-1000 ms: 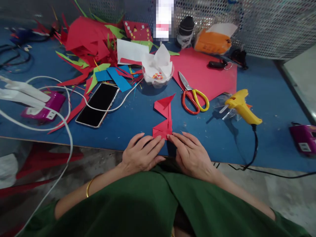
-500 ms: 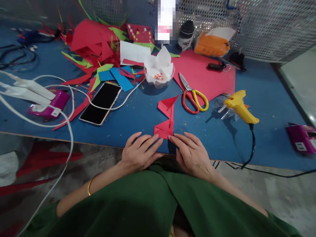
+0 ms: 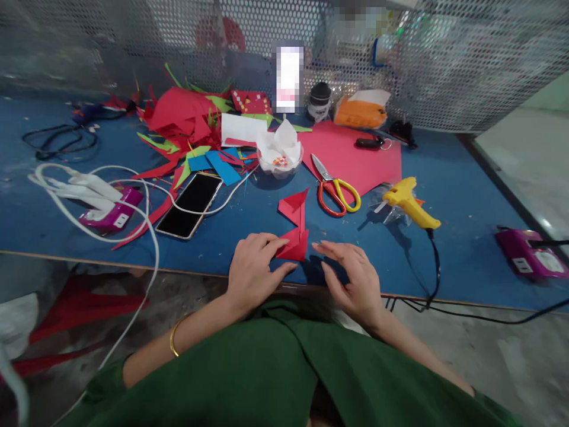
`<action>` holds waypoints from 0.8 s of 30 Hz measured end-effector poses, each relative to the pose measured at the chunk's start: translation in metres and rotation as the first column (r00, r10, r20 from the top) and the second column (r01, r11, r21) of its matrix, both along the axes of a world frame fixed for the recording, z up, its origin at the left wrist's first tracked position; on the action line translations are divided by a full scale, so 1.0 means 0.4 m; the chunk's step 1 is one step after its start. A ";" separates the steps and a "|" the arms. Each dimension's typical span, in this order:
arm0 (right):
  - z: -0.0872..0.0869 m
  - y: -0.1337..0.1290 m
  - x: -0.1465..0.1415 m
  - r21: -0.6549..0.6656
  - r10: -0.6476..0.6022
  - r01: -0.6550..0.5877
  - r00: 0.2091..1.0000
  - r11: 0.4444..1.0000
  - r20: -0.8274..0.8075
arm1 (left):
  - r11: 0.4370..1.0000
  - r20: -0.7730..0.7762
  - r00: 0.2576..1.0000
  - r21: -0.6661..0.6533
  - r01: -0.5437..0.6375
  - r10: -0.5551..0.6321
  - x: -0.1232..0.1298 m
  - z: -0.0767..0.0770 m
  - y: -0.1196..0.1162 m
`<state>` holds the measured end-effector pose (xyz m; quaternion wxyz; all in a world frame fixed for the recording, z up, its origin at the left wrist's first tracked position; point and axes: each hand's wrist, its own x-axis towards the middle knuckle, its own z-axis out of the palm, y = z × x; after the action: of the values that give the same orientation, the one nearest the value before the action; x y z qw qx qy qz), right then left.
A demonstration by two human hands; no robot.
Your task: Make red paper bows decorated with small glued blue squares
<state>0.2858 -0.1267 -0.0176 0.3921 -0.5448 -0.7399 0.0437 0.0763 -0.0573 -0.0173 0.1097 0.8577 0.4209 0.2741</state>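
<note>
A folded piece of red paper (image 3: pixel 294 248) lies on the blue table in front of me, with a pointed flap at its top right and a notch in its left side. My left hand (image 3: pixel 251 270) is at its lower left. The index fingertip meets the paper's edge there and the thumb is spread away, so the hand is open and grips nothing. To the right of the paper, my right hand (image 3: pixel 354 280) hovers or rests with fingers stretched out and thumb apart, also open. A small gap separates its fingertips from the paper.
Scissors (image 3: pixel 334 190) lie beyond the paper, partly on a red sheet (image 3: pixel 355 157). A yellow glue gun (image 3: pixel 411 201) is at right. At left are a phone (image 3: pixel 190 207) and a purple power strip (image 3: pixel 128 207) with white cables. A lined bowl (image 3: pixel 281 166) stands behind.
Both hands have loosened from the lower edge of the red paper; the right fingers have come off it to the right. The camera view has tilted up, showing more mesh panel.
</note>
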 end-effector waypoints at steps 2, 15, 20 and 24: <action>-0.001 0.009 0.005 -0.062 -0.064 0.062 0.997 0.996 -0.035 | 0.998 0.004 1.000 -0.059 0.012 -0.012 0.009 0.007 0.008; 0.034 0.162 0.048 -0.020 0.080 -0.078 0.934 0.997 0.347 | 0.846 0.512 0.853 -0.497 0.193 0.106 -0.015 0.056 0.055; 0.051 0.263 0.040 0.032 0.133 -0.153 0.930 0.988 0.342 | 0.717 0.672 0.640 -0.646 0.262 0.372 -0.036 0.069 0.094; 0.053 0.333 0.041 0.056 0.146 -0.173 0.935 0.983 0.324 | 0.702 0.760 0.466 -0.627 0.338 0.454 -0.047 0.075 0.136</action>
<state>0.3021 0.0066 0.0034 0.2848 -0.4661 -0.8365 -0.0441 0.0574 -0.0031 0.0129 0.6200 0.4568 0.4033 0.4942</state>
